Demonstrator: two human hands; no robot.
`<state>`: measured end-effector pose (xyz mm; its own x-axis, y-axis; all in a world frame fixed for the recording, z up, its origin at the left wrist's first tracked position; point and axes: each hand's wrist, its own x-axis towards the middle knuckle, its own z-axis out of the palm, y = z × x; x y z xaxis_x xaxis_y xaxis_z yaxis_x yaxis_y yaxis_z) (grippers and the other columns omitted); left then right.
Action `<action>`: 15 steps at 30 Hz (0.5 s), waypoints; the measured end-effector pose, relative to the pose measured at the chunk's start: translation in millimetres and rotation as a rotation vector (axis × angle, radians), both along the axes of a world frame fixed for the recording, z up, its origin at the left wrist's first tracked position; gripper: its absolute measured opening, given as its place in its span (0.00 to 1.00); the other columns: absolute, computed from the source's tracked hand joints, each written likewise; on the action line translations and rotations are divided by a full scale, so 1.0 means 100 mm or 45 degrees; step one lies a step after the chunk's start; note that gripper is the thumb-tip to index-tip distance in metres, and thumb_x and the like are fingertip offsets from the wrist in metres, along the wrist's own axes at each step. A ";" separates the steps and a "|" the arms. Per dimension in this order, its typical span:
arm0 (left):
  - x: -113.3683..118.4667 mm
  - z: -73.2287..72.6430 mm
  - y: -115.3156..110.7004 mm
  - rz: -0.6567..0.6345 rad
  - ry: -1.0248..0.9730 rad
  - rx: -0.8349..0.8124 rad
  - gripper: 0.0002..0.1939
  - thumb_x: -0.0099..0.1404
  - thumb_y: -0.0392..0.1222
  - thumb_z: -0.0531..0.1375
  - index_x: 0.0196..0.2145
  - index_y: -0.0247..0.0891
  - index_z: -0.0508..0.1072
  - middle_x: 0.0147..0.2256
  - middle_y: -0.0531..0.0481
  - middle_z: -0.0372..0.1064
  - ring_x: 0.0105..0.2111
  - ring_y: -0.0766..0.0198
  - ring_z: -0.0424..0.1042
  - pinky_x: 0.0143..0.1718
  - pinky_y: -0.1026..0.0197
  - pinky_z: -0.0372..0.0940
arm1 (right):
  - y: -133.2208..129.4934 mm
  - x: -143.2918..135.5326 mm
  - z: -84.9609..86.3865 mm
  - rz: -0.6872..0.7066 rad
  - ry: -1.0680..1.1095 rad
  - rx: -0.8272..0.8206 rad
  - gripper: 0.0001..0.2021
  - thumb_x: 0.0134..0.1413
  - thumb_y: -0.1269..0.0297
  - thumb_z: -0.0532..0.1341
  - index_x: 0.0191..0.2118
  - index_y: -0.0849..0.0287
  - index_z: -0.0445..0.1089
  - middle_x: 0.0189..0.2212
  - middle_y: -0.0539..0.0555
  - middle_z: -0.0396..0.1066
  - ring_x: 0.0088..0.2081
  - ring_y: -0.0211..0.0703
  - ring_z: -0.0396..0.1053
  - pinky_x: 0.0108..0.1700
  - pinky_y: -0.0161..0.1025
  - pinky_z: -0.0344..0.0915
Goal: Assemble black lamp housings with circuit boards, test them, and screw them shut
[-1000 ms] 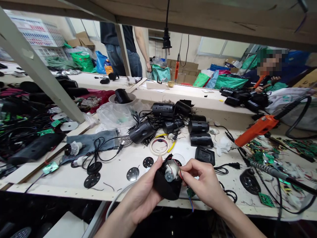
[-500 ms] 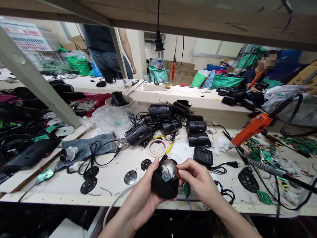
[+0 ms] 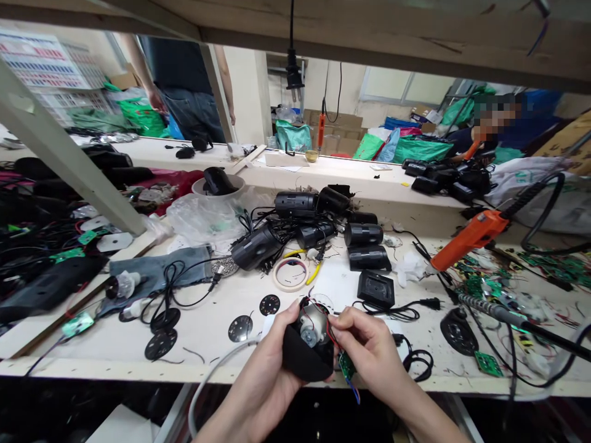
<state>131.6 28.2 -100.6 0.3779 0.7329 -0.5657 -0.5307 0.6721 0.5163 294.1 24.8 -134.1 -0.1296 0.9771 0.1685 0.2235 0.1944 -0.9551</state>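
My left hand (image 3: pixel 277 369) is wrapped round a black housing (image 3: pixel 302 357) above the table's front edge. Inside the housing's open top sits a silver motor (image 3: pixel 310 326) with red wires around it. My right hand (image 3: pixel 369 344) pinches at the red wires by the housing's right side, thumb and forefinger together. A small green circuit board (image 3: pixel 345 364) with blue wires hangs between the housing and my right hand. Behind my hands lie a roll of tape (image 3: pixel 290 284) and yellow-handled pliers (image 3: pixel 314 272).
Black cylindrical housings (image 3: pixel 256 246) with cables lie mid-table. An orange electric screwdriver (image 3: pixel 468 240) hangs at the right above circuit boards (image 3: pixel 488 363). Black discs (image 3: pixel 160 344) and cables lie at left. A slanted post (image 3: pixel 69 141) crosses the left side. A person (image 3: pixel 184 92) stands behind; another is at back right.
The view has shifted slightly. The housing has turned a little in my left hand, and the green board sits lower beside my right hand. The standing person has moved left.
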 end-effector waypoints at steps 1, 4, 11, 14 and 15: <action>0.00 -0.01 0.00 0.002 0.000 -0.010 0.18 0.66 0.52 0.57 0.43 0.32 0.72 0.33 0.41 0.77 0.29 0.55 0.76 0.26 0.59 0.69 | -0.01 0.00 0.00 -0.013 -0.022 0.025 0.13 0.62 0.61 0.57 0.26 0.59 0.66 0.21 0.49 0.66 0.24 0.37 0.65 0.28 0.33 0.61; 0.00 -0.05 -0.01 -0.028 -0.058 -0.023 0.20 0.66 0.53 0.57 0.43 0.32 0.72 0.35 0.41 0.77 0.31 0.55 0.77 0.30 0.58 0.70 | -0.05 0.00 0.04 -0.011 -0.090 0.064 0.13 0.63 0.63 0.55 0.27 0.59 0.66 0.22 0.49 0.66 0.25 0.37 0.65 0.30 0.33 0.61; -0.04 -0.04 -0.16 -0.146 -0.247 -0.006 0.25 0.64 0.53 0.61 0.55 0.39 0.68 0.44 0.41 0.76 0.39 0.53 0.77 0.47 0.50 0.67 | -0.29 0.16 0.28 -0.025 -0.299 0.252 0.09 0.64 0.69 0.53 0.34 0.58 0.69 0.27 0.50 0.68 0.29 0.37 0.67 0.33 0.33 0.61; -0.04 -0.05 -0.31 -0.276 -0.282 -0.027 0.32 0.62 0.53 0.63 0.61 0.49 0.61 0.45 0.43 0.75 0.41 0.49 0.76 0.49 0.46 0.65 | -0.53 0.25 0.30 0.030 -0.366 0.347 0.09 0.64 0.73 0.51 0.39 0.57 0.68 0.27 0.50 0.66 0.28 0.38 0.66 0.31 0.34 0.61; -0.03 -0.06 -0.36 -0.318 -0.290 -0.043 0.34 0.61 0.53 0.63 0.62 0.49 0.59 0.45 0.43 0.75 0.42 0.48 0.76 0.49 0.45 0.65 | -0.62 0.28 0.30 0.061 -0.396 0.382 0.10 0.64 0.74 0.50 0.40 0.57 0.67 0.26 0.50 0.65 0.28 0.38 0.65 0.31 0.34 0.61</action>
<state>128.1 -8.1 -107.0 0.6627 0.5843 -0.4684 -0.4469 0.8104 0.3788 321.7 -36.9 -104.4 -0.2630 0.8824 0.3901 0.4759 0.4704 -0.7431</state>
